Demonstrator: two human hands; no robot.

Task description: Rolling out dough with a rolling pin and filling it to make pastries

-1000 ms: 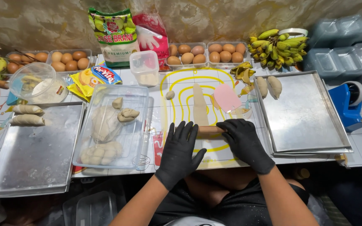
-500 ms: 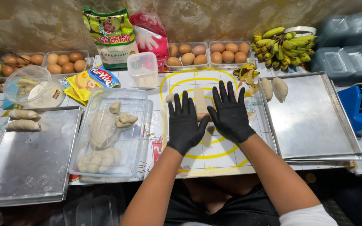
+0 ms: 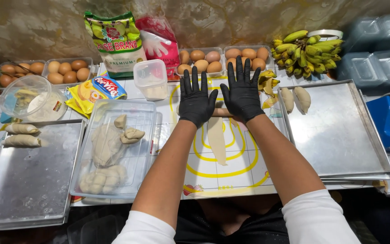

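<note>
2 hands (image 3: 220, 95) atop rolling pin (image 3: 222, 112)

hands: your left hand (image 3: 197, 98) and right hand (image 3: 241, 90) now lie far up the worktop, fingers spread flat, no longer near its front edge | rolling pin (image 3: 222, 112): pushed away with them | dough strip (image 3: 216, 140): now exposed, thin and long, behind your palms
</note>
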